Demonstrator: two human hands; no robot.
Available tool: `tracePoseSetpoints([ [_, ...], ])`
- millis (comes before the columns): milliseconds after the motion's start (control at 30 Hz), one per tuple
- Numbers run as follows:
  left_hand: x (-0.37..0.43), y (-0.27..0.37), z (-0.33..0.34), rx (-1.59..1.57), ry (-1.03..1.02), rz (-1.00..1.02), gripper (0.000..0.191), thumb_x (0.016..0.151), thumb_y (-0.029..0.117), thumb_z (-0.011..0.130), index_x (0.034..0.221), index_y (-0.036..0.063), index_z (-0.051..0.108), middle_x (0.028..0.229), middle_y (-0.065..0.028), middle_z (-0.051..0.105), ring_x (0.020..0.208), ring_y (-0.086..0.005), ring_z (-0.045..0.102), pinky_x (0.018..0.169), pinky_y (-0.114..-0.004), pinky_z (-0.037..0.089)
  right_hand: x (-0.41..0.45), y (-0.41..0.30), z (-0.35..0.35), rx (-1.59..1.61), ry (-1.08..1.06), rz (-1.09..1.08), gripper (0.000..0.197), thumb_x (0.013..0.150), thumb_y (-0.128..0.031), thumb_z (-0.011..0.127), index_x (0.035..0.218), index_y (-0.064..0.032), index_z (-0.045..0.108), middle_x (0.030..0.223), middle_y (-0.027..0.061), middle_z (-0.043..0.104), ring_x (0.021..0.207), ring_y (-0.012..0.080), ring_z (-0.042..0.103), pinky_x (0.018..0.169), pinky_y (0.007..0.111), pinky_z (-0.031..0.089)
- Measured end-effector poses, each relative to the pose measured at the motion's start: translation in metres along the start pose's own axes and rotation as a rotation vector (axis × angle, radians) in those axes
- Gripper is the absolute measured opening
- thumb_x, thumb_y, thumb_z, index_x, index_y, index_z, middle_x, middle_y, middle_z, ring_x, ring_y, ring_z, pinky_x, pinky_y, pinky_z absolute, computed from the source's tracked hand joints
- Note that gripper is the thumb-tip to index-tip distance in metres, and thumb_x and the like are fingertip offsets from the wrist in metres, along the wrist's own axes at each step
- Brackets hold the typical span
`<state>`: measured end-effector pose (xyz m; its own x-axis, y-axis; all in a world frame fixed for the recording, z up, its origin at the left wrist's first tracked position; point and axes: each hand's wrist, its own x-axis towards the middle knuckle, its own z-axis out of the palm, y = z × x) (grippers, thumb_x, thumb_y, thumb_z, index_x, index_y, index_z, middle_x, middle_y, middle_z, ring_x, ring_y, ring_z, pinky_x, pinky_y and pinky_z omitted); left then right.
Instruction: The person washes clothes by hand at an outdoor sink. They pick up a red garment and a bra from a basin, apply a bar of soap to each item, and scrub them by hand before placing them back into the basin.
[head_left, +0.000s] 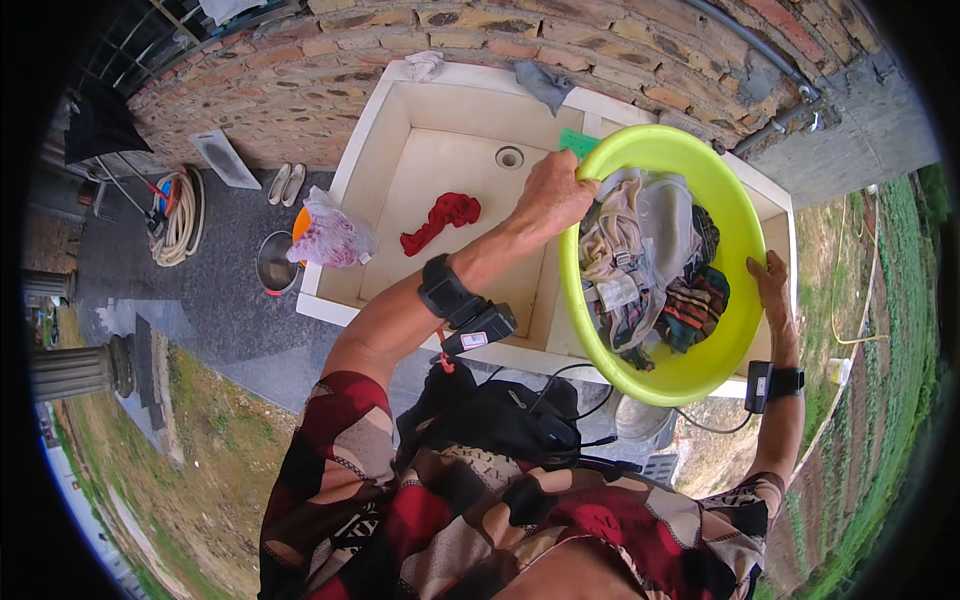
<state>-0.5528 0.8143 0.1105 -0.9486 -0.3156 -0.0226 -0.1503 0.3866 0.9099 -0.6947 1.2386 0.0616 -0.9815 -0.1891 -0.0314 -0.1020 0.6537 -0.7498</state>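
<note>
A yellow-green plastic basin is gripped at its rim by both of my hands, over the right part of a white utility sink. My left hand grips the rim at the upper left, its thumb over the edge. On the right rim is my right hand. Inside the basin lie wet-looking clothes: a grey padded garment, a beige strapped piece and a striped dark cloth. A crumpled red cloth lies in the sink's left compartment, below the drain.
A brick wall backs the sink; a grey cloth and a pale cloth hang at its rear edge. A purplish mesh bundle rests on the left rim. Metal pot, shoes and coiled hose stand on the floor.
</note>
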Motion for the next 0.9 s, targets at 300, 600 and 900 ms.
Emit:
tracePoseSetpoints([
  [300,-0.057,-0.081,-0.069,0.111,-0.131,-0.12,0.029,0.074,0.019,0.066,0.07,-0.0052,0.05,0.066,-0.0227,0.057,0.064,-0.0339,0.06,0.06,-0.044,0.045,-0.1,-0.059,0.099,-0.282,0.049,0.084,0.026,0.075,-0.016,0.067,0.071,0.0031,0.049,0.06,0.0156,0.051,0.056,0.0212,0.054,0.052,0.036,0.041],
  [600,-0.089,-0.084,-0.057,0.234,-0.211,-0.035,0.029,0.079,0.018,0.064,0.087,-0.0053,0.049,0.074,-0.0249,0.057,0.071,-0.0398,0.058,0.065,-0.046,0.044,-0.149,-0.075,0.08,-0.326,0.1,0.157,0.028,0.075,-0.018,0.068,0.084,0.0046,0.053,0.076,0.0203,0.058,0.071,0.033,0.058,0.063,0.041,0.046],
  [900,-0.065,-0.029,-0.027,0.371,0.017,0.563,0.038,0.076,0.016,0.069,0.103,-0.003,0.05,0.093,-0.0165,0.057,0.083,-0.0281,0.057,0.074,-0.038,0.047,-0.153,-0.178,0.14,-0.527,-0.186,-0.036,0.056,0.08,-0.038,0.061,0.106,0.0083,0.043,0.093,0.0298,0.058,0.089,0.0406,0.059,0.078,0.042,0.049],
])
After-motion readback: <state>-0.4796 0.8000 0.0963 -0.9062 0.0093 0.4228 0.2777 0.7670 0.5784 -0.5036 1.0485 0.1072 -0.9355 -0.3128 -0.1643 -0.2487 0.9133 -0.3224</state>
